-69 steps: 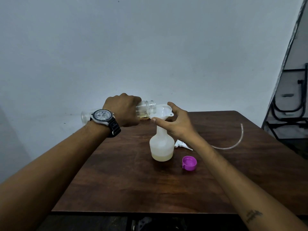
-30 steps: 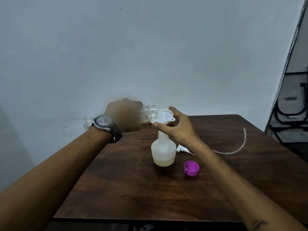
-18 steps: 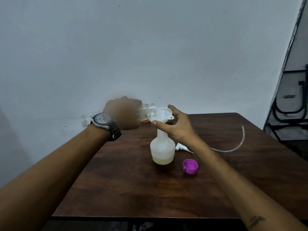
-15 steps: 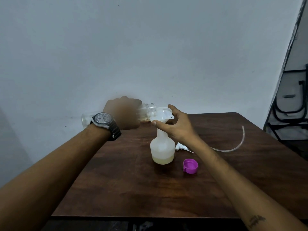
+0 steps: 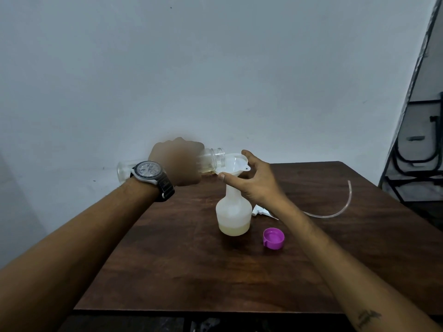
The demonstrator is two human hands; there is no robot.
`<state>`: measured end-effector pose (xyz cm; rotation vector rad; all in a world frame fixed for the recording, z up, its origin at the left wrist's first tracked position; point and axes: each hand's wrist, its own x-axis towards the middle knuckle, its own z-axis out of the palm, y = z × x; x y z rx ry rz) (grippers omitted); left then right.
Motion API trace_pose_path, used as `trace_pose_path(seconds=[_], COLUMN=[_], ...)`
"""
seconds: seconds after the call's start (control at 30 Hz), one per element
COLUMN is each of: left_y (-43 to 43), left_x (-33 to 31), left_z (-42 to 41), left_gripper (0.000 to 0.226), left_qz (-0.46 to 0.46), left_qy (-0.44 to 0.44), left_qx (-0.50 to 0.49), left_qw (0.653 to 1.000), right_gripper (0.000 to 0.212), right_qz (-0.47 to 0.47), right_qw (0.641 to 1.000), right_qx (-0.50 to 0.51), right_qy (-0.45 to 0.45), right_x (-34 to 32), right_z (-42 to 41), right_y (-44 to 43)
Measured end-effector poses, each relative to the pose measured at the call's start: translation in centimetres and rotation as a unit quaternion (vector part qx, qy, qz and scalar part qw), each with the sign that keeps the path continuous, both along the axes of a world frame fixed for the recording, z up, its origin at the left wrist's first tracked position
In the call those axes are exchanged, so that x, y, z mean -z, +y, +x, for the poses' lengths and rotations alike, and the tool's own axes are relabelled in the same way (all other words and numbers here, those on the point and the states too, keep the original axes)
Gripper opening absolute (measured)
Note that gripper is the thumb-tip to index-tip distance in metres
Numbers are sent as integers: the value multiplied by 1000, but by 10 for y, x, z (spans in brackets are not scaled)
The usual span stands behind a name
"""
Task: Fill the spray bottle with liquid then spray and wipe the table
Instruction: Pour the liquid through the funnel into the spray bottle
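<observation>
Jar [image 5: 212,158] tipped in gripping left hand [image 5: 177,165], mouth over funnel [image 5: 231,162], right hand [image 5: 259,185] fingers [image 5: 251,159] pinching funnel rim

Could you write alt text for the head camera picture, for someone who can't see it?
A person's left hand tips a clear bottle over a white funnel that the right hand holds atop a spray bottle on a wooden table. A purple cap lies beside it.
</observation>
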<state>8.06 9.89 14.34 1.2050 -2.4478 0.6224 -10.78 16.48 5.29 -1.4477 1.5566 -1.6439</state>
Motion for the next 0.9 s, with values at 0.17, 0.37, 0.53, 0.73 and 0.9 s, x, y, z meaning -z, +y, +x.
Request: trace_pose_path(seconds=[0.17,0.37,0.53,0.73,0.9], left_y=[1,3,3,3,3], left_x=[-1,-1,0,0,0], left_z=[-1,-1,-1,-1,0], left_gripper=[25,24,25,27,26], left_qz=[-3,-9,-8,-13,-7], left_qy=[-1,-5,-7,-4,-3], left_qx=[0,0,-1,-3,0], left_qw=[1000,1000,1000,1000,1000], right_gripper=[126,121,118,121,109], right_qz=[5,4,6,4,7], right_qw=[1000,1000,1000,1000,1000], right_qx=[7,9,2,0,3], right_qy=[1,-4,-4,0,-3], right_x=[-1,1,0,-3,-2], right_z=[0,-1,-1,1,-1], right_y=[1,1,1,6,5])
